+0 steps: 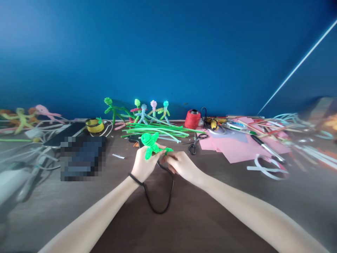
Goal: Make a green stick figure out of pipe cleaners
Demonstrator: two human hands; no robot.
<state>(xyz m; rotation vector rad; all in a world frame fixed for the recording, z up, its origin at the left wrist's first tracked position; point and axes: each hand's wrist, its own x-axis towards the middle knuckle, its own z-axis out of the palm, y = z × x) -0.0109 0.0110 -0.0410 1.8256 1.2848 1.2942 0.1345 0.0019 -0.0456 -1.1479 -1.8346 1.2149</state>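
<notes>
A bright green pipe-cleaner figure (pixel 149 140) with a round wrapped head and stubby limbs is held up over the middle of the table. My left hand (pixel 144 163) is closed around its body, a black band at the wrist. The fingers of my right hand (pixel 181 163) pinch the figure's lower end, where a green leg shows between both hands. My fingertips partly hide that end. Just behind lies a loose bundle of green pipe cleaners (pixel 158 130). A black cord (pixel 158 212) loops on the table below my hands.
Several finished figures (pixel 143 112) stand along the blue wall. Right of my hands are black-handled scissors (pixel 195 143), a red thread spool (pixel 192 119), pink paper (pixel 231 147), a pen (pixel 268 149) and a white strip coil (pixel 268 168). On the left are a yellow tape roll (pixel 94 126) and a blurred-out dark object (pixel 84 158).
</notes>
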